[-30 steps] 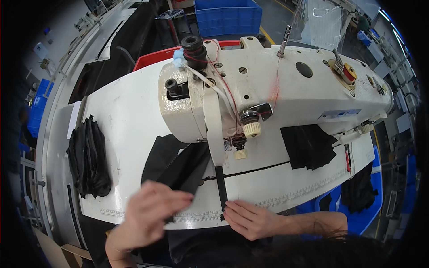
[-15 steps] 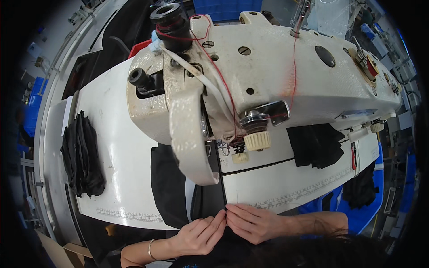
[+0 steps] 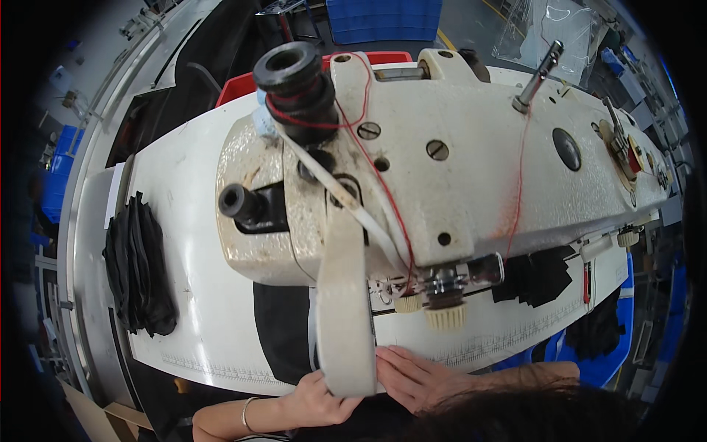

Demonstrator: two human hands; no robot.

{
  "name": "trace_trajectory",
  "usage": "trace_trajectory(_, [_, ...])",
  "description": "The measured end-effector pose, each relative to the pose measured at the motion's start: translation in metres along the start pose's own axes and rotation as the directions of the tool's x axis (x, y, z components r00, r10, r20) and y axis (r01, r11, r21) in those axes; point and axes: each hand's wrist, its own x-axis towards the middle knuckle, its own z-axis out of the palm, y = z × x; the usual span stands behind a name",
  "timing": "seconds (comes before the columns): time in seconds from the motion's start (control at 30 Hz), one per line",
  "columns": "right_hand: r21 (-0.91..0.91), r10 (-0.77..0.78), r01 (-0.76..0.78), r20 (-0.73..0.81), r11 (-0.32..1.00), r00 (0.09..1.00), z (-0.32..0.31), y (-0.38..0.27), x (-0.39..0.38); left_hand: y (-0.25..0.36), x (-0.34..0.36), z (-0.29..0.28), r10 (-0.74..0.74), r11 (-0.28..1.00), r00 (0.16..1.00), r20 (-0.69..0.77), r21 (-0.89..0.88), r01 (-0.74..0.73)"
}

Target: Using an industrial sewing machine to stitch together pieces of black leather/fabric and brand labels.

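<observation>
A white sewing machine (image 3: pixel 398 199) with red thread fills the middle of the view. Beneath its head lies a black fabric piece (image 3: pixel 283 331), partly covered by the pale curved guard (image 3: pixel 346 317). My left hand (image 3: pixel 320 404) is closed at the near end of the fabric, its fingertips hidden behind the guard. Just right of the guard, my right hand (image 3: pixel 416 377) has its fingers bent together at the fabric's near edge. What lies between its fingertips is mostly out of sight.
A stack of black fabric pieces (image 3: pixel 140 269) lies on the left of the white table (image 3: pixel 199 309). More black pieces (image 3: pixel 534 276) rest behind the machine's front, at right. A blue bin (image 3: pixel 622 324) holding dark cloth stands beyond the right edge. A printed ruler runs along the front.
My viewpoint has shifted closer over the machine, so its head and guard now cover more of the fabric and my left fingers. Both hands stay together at the fabric's near end.
</observation>
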Motion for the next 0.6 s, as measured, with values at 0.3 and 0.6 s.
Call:
trace_trajectory(0.3, [-0.074,0.011,-0.019,-0.102,0.997,0.995,0.016,0.051,0.018,-0.059,0.015,0.015,-0.015,0.993,1.000,-0.011,-0.120,0.013])
trace_trajectory(0.6, [0.044,0.129,-0.132,0.067,0.990,0.989,0.075,0.073,0.009,-0.097,0.021,0.012,-0.160,0.976,0.987,-0.011,-0.153,0.156])
